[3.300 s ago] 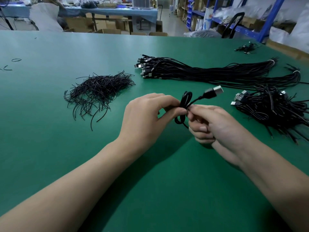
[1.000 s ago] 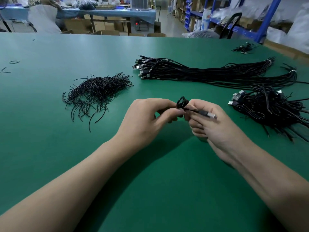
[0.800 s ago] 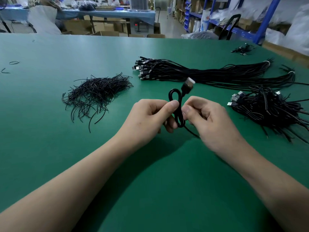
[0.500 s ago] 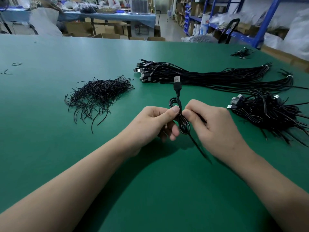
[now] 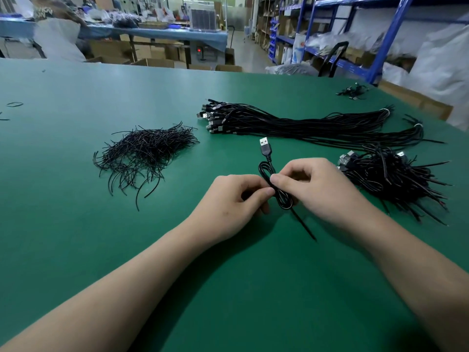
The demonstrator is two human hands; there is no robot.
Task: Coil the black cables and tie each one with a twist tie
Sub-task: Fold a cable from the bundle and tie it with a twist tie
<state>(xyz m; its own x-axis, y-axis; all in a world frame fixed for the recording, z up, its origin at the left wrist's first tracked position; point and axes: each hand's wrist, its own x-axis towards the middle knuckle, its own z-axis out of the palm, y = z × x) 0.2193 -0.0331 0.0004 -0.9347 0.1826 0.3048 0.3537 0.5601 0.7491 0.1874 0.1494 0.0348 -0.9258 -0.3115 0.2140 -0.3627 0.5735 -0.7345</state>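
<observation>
The green surface [image 5: 76,250] fills the view, and across its far side lies the long bundle of straight cables [image 5: 304,125], plugs fanned toward the left, waiting their turn. Left of centre sits the heap of twist ties [image 5: 144,153], well apart from the hands; off to the right is the pile of coiled cables [image 5: 390,179], which looks like the finished stock. Now to the action at the middle: the left hand [image 5: 233,201] pinches the waist of the coiled cable [image 5: 281,199] between thumb and forefinger, the other fingers curled under. The right hand [image 5: 319,189] meets it from the other side, fingers curled in, thumb and forefinger nipping the same spot. The coil is held just above the surface, a small loop above the fingers and another below. The USB plug [image 5: 264,146] pokes up and away from the top loop, and a thin tail [image 5: 304,227] trails down toward the person; whether that is a tie end or the cable's own end cannot be told. This looks like the tying step. To do it well, the left pinch should hold the loops flat and together while the right twists snug at the waist, tight enough to hold but not so tight it kinks the cable.
</observation>
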